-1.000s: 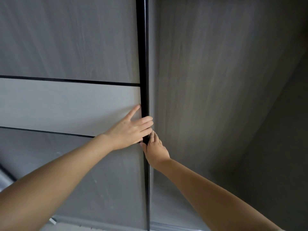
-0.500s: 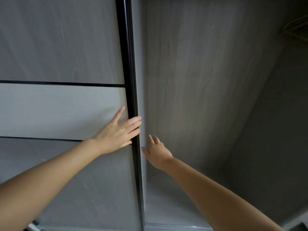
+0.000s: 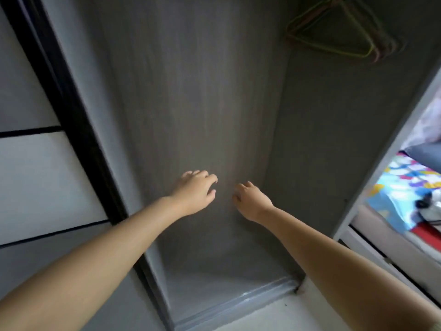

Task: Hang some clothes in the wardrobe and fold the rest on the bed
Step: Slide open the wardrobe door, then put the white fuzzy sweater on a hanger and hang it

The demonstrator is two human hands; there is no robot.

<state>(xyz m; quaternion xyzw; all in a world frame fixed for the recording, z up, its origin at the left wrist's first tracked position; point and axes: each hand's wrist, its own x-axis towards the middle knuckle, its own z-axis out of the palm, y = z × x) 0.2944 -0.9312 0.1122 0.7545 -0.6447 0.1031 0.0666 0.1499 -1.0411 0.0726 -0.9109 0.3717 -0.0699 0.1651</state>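
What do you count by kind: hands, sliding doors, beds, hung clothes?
Hands: 2, left hand and right hand
Door: 1
Bed: 1
Hung clothes: 0
Total: 4
Hangers left out: too blurred to count.

From my remote seat I read the wardrobe (image 3: 202,103) interior as grey wood-grain laminate, matt, with fine vertical streaks on the back panel. Its floor edge shows a glossy strip catching light. The sliding door (image 3: 35,175) looks smooth and satin, pale panels split by thin dark lines, framed by a black edge strip that seems matt. The hangers (image 3: 346,32) look like thin coated wire, yellow-green and pink. The bed cover (image 3: 403,187) is printed cloth, slightly shiny where daylight hits it
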